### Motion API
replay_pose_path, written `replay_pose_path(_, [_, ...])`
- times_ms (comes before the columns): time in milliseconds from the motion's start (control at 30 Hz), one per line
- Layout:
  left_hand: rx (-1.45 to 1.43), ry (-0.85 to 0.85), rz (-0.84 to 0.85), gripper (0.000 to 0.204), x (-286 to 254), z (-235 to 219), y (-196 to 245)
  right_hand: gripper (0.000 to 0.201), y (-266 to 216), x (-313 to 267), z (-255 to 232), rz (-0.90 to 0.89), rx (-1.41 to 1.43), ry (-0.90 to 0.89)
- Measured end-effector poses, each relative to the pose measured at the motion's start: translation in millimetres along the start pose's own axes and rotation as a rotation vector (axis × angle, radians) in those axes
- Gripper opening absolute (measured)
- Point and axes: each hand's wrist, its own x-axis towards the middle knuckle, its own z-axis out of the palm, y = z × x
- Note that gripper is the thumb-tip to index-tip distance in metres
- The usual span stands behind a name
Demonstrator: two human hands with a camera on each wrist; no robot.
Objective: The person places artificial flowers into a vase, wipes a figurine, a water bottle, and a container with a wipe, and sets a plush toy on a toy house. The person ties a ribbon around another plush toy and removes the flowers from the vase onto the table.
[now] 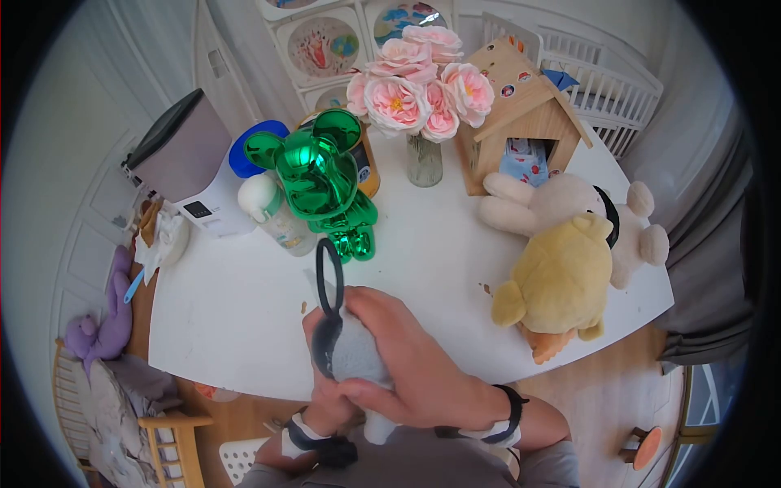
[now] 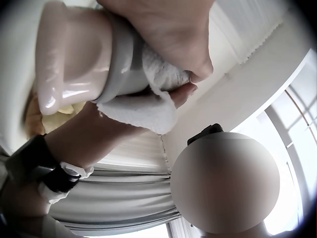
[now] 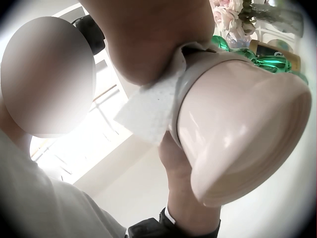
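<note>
Both hands hold one object between them close to the body, over the table's front edge. It has a glossy pale pink flared end (image 3: 237, 129), a grey collar (image 2: 121, 59) and a dark loop strap (image 1: 327, 276) standing up at the top. Its exact kind is unclear. A white paper towel (image 1: 359, 354) wraps its middle. My left hand (image 1: 325, 400) grips it from the left and below, largely hidden behind it. From the right, my right hand (image 1: 427, 354) curls over the towel, thumb across the near side. In the right wrist view a towel corner hangs loose.
A shiny green bear figure (image 1: 321, 179), a clear bottle (image 1: 285, 220) and a white appliance (image 1: 199, 175) stand at left on the white table (image 1: 220, 325). Pink flowers in a glass vase (image 1: 425, 163) stand behind. Plush toys (image 1: 561, 276) and a wooden house (image 1: 512, 114) are at right.
</note>
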Motion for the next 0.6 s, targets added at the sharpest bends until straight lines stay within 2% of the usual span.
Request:
replay_pose_path(33, [0.071,-0.058,0.01,0.101,-1.6,-9.8,-10.7,0.078,-1.9,1.6,-1.2,-0.001,-0.001,0.0])
replay_pose_path(67, [0.143,-0.118,0.021,0.103,-1.7,-15.5,-15.7,0.066,-4.5,4.0,-2.8,-0.004,-0.034,0.015])
replay_pose_path(100, [0.144,-0.12,0.024,0.103,-1.7,-14.9,-12.9,0.055,-5.5,6.2,-4.0,-0.007,-0.066,0.031])
replay_pose_path(133, [0.149,-0.131,0.016,0.106,-3.2,-12.8,-8.7,0.055,-5.0,8.1,-3.7,-0.009,-0.067,0.032])
replay_pose_path(200, [0.152,-0.146,0.006,0.108,-7.6,-10.9,-3.1,0.035,-4.5,11.3,-2.9,-0.018,-0.055,0.109])
replay_pose_path(233, [0.036,-0.15,-0.089,0.109,-11.9,-12.1,-1.4,0.035,-4.4,12.3,-5.5,-0.017,-0.059,0.11])
replay_pose_path(267, [-0.079,-0.152,-0.183,0.109,-14.6,-13.1,-1.0,0.032,-4.5,13.2,-8.5,0.121,0.083,0.072])
replay_pose_path(300, [-0.081,-0.151,-0.18,0.109,-14.7,-14.5,-2.8,0.028,-4.4,13.5,-10.6,0.258,0.225,0.031])
replay_pose_path(333, [-0.124,-0.134,-0.197,0.105,-13.7,-16.5,-5.7,0.028,-3.7,12.7,-12.1,0.256,0.225,0.026])
replay_pose_path(400, [-0.167,-0.12,-0.213,0.102,-12.3,-16.4,-6.3,0.03,-1.3,10.0,-14.3,0.524,0.697,-0.064])
replay_pose_path(467, [-0.266,-0.003,-0.236,0.094,-12.4,-13.7,-4.0,0.036,3.4,3.2,-4.7,0.456,0.628,-0.008])
replay_pose_path(533, [-0.211,-0.02,-0.212,0.092,-7.7,-19.0,1.2,0.043,11.7,-5.4,3.2,0.391,0.562,0.047])
replay_pose_path(600, [-0.155,-0.034,-0.185,0.089,1.7,-20.6,3.9,0.074,19.3,-9.3,5.0,0.103,0.195,-0.001])
